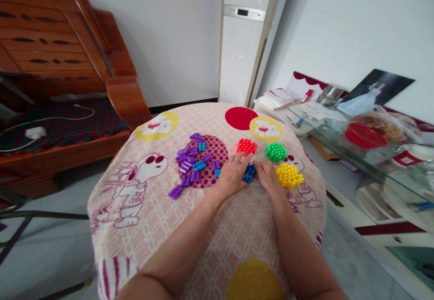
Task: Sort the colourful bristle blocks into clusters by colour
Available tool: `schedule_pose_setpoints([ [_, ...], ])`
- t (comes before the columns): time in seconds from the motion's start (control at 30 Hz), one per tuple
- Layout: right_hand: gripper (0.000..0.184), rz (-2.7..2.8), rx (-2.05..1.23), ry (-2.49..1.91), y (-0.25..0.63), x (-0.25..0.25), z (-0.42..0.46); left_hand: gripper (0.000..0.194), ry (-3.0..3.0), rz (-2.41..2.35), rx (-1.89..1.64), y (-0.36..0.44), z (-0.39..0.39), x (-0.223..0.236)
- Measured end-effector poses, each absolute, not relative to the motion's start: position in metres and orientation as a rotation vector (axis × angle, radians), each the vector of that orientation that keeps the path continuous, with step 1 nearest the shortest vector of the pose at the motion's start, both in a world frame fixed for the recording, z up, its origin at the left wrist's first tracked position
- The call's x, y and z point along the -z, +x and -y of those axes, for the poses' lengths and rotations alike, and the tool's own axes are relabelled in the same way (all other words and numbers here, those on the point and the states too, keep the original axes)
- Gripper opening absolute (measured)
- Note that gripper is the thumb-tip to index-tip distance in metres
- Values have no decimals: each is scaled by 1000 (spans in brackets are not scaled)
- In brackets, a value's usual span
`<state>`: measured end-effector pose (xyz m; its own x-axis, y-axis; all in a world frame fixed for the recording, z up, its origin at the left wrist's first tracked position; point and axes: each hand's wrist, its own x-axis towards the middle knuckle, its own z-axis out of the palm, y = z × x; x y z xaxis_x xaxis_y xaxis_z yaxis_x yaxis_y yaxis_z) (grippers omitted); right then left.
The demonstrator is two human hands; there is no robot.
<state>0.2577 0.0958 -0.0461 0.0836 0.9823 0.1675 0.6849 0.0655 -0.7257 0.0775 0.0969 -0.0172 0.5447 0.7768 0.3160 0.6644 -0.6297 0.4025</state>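
A tight cluster of blue plastic pieces [248,173] stands on the table between my two hands. My left hand [232,173] lies against its left side, fingers over the top and thumb at the near edge. From the right, my right hand [266,173] presses on the cluster with fingers bent together; its fingertips are partly hidden. Close around are bunched clusters of red pieces [247,146], green pieces [276,152] and yellow pieces [289,175]. Left of my hands, purple tube-shaped pieces [186,167] lie scattered, with several loose blue tubes [199,165] among them.
A patterned cloth covers the round table [162,236]. On the left is a wooden bench [118,87] with a white charger [35,132]. A tall white cabinet unit [242,55] stands behind. At right, a glass shelf [339,137] holds papers, a red bowl [365,136] and a photo.
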Motion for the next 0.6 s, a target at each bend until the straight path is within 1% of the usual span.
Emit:
schedule_pose_setpoints([
  [0.07,53,1658,-521,-1694,257,46,-96,103,2497,-1216,-673,79,-100,26],
  [0.17,53,1656,-477,-1698,257,45,-96,106,2372,-1228,-637,78,-107,39],
  [0.33,52,1671,-547,-1721,256,41,-94,89,2276,-1207,-631,76,-115,45],
  [0.5,51,1663,-565,-1724,256,41,-94,67,2310,-1171,-646,78,-118,42],
  [0.6,50,1651,-567,-1726,256,42,-94,62,2318,-1193,-642,82,-116,42],
])
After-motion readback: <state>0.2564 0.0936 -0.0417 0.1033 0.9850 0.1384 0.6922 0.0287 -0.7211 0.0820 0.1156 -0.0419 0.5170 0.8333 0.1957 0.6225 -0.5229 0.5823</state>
